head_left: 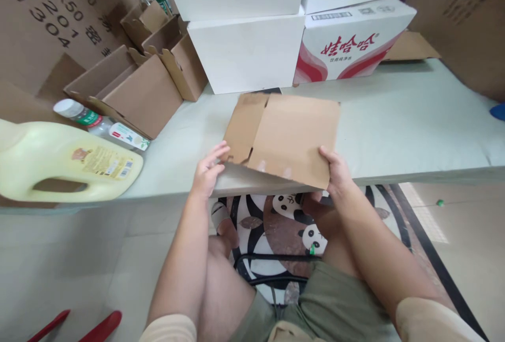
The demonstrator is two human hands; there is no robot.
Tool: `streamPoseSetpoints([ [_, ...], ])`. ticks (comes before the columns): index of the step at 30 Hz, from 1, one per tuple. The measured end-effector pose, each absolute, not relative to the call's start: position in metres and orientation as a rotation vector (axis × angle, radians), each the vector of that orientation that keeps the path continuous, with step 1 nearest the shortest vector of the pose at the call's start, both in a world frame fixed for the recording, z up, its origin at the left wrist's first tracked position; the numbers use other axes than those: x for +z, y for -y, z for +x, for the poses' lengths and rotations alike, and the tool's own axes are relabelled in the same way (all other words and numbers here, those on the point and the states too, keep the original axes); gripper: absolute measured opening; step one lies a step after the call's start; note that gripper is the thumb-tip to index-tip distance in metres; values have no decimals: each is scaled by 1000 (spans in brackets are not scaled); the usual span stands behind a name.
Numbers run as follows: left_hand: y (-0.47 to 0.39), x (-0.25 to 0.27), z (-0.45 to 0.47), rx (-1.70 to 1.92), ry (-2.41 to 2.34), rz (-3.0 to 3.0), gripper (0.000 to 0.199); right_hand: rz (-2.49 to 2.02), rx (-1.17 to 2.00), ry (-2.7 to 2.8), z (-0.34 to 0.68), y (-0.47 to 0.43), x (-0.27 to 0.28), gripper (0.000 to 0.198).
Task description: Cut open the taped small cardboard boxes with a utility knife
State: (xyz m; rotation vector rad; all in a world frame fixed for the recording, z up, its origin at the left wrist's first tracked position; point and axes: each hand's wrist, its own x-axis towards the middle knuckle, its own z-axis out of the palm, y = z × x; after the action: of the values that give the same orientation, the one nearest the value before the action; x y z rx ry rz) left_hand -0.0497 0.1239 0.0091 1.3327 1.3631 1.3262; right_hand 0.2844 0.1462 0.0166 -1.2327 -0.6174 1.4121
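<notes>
A flattened brown cardboard box (295, 134) lies tilted over the front edge of the table, its near right corner raised. Creases and small slots divide it into a wide panel and a narrower left panel. My right hand (338, 172) grips its right edge, thumb on top and the other fingers hidden beneath. At the near left corner is my left hand (209, 170), its fingers stretched and apart; the fingertips are at the cardboard's edge, and I cannot tell whether they touch it.
Folded open boxes (138, 94) stand at the left, beside a clear bottle (98, 123) and a pale yellow jug (71, 160) lying on its side. White cartons (248, 52) and a red-and-white carton (351, 47) line the table's (394, 121) back. A large cardboard box (465, 26) stands right.
</notes>
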Motion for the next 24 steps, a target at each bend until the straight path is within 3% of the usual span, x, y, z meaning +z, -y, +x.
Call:
streamPoseSetpoints([
  [3,-125,19,-48,1633,-1317,964,40,-1090,1330,349,288,-142,29,38],
  [7,-125,26,-35,1575,-1400,830,30,-1021,1168,374,310,-123,37,30],
  [12,-121,29,-19,1473,-1396,921,29,-1301,504,465,383,-89,47,22],
  [16,-122,29,-13,1426,-1408,934,31,-1493,243,452,459,-122,87,23],
  [19,-124,27,-9,1361,-1448,943,34,-1673,258,512,504,-196,128,25],
  [24,-129,24,-8,1273,-1525,1011,31,-2017,643,1101,512,-280,129,70],
])
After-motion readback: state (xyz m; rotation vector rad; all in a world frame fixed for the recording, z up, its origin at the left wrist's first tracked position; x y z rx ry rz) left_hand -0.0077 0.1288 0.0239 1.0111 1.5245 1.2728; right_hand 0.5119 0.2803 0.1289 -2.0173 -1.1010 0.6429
